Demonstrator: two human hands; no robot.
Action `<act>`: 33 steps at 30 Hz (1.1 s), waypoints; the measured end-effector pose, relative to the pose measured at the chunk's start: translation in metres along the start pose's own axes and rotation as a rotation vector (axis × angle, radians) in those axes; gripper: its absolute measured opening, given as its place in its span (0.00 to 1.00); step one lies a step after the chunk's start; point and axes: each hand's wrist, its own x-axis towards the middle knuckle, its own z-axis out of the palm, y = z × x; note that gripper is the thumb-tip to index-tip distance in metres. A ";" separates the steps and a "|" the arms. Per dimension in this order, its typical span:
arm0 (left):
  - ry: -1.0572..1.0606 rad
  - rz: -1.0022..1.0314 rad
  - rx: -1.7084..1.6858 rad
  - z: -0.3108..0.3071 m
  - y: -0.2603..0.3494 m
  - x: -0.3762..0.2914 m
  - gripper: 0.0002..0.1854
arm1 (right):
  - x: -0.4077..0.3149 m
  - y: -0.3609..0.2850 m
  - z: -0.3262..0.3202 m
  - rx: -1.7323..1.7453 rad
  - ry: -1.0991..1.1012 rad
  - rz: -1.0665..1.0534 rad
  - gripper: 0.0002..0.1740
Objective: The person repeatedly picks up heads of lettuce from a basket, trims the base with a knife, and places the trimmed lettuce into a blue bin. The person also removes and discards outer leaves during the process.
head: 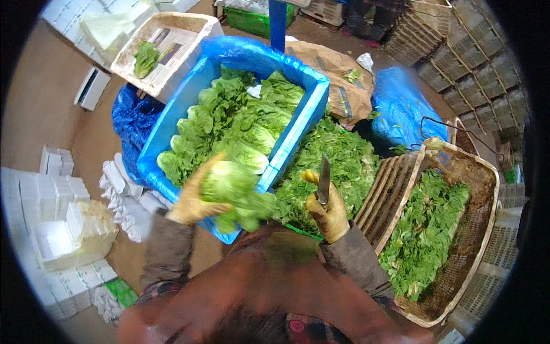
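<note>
A leafy head of lettuce, slightly blurred, is gripped in my left hand, which wears a yellowish glove. It is over the near corner of a box lined with blue plastic, in front of my chest. Rows of lettuce heads fill much of that box. In a similar stained glove, my right hand holds a short knife, its flat blade pointing up and away from me. Beneath the knife hand spreads a heap of loose lettuce leaves.
At my right stands a dirty plastic crate of leaves. A foam box with one lettuce adjoins the blue-lined box. A blue post rises behind. Beyond the heap are a brown paper sack and blue plastic sheeting. White foam boxes are stacked left.
</note>
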 end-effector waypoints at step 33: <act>-0.557 0.546 0.485 0.635 -0.240 0.273 0.37 | -0.246 0.081 -0.496 -1.024 1.262 0.232 0.32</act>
